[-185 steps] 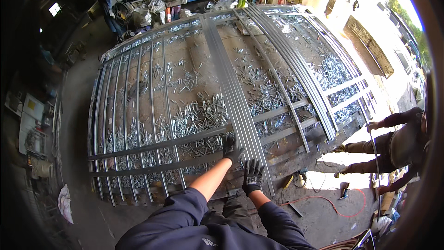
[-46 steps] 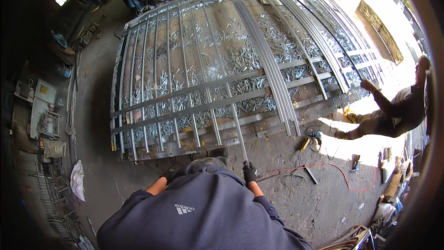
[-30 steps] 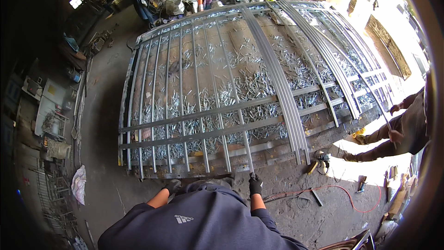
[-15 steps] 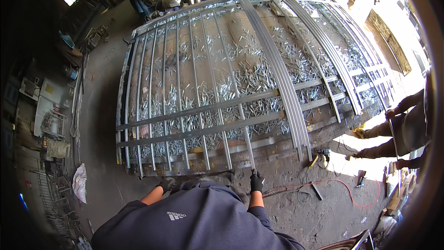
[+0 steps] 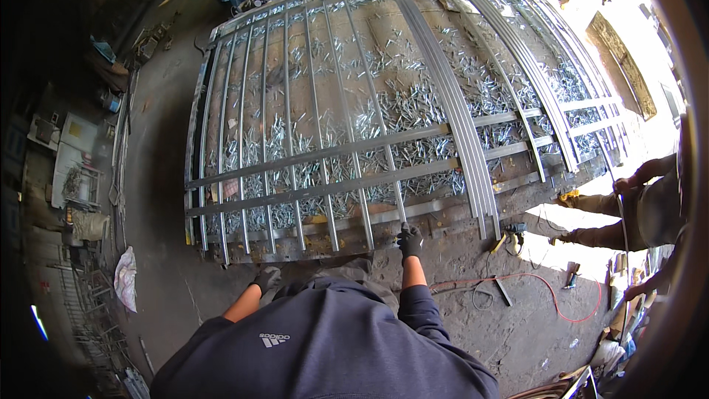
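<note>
My right hand [image 5: 410, 241], in a dark glove, is closed around the near end of a thin metal bar [image 5: 388, 159]. That bar runs away from me across a large metal frame [image 5: 310, 193], beside several similar lengthwise bars. My left hand [image 5: 266, 278], also gloved, hangs low in front of my body, short of the frame's near edge. Its fingers look loosely apart, and nothing shows in them. Two flat crossbars run sideways over the lengthwise bars close to my side. Many short, shiny metal pieces [image 5: 413, 107] lie scattered beneath the bars.
At the right, another person's hand [image 5: 625, 184] holds a long thin rod. Grouped grooved metal strips [image 5: 443, 92] lie across the frame. A red hose [image 5: 550, 292], a power tool [image 5: 515, 235] and a dark bar [image 5: 504, 292] are on the floor. Bags and clutter line the far side.
My right hand has moved forward, and the bar in it has slid away from me, its near end now closer to the frame. The other person's lower hand has dropped along the rod.
</note>
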`<state>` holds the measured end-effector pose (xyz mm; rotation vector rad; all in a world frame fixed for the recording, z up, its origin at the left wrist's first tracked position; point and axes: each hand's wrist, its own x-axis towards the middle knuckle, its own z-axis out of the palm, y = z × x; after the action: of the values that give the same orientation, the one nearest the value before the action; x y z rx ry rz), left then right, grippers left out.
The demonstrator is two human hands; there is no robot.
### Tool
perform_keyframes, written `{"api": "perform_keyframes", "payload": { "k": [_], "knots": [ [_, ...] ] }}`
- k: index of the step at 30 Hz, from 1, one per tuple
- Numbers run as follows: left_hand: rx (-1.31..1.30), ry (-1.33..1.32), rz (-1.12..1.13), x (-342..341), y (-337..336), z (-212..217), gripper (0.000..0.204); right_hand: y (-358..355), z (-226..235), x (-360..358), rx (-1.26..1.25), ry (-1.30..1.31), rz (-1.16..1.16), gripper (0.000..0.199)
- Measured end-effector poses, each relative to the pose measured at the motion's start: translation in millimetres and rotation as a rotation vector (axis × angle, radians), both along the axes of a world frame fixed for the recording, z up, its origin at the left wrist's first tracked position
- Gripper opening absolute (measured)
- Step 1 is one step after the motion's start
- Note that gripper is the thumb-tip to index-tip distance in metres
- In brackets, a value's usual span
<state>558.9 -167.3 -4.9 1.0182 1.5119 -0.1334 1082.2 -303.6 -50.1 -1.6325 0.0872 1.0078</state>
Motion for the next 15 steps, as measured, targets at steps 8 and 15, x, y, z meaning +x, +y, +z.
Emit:
{"api": "perform_keyframes", "payload": {
  "k": [8, 15],
  "knots": [
    [0.270, -0.110, -0.445, 3, -47, -30, 0.032, 14, -1, 12, -0.105, 0.140, 0.092, 0.039],
    [0.718, -0.163, -1.081, 8, -41, -48, 0.032, 0, 50, 133, -0.538, -0.799, 0.345, 0.045]
  ]
}}
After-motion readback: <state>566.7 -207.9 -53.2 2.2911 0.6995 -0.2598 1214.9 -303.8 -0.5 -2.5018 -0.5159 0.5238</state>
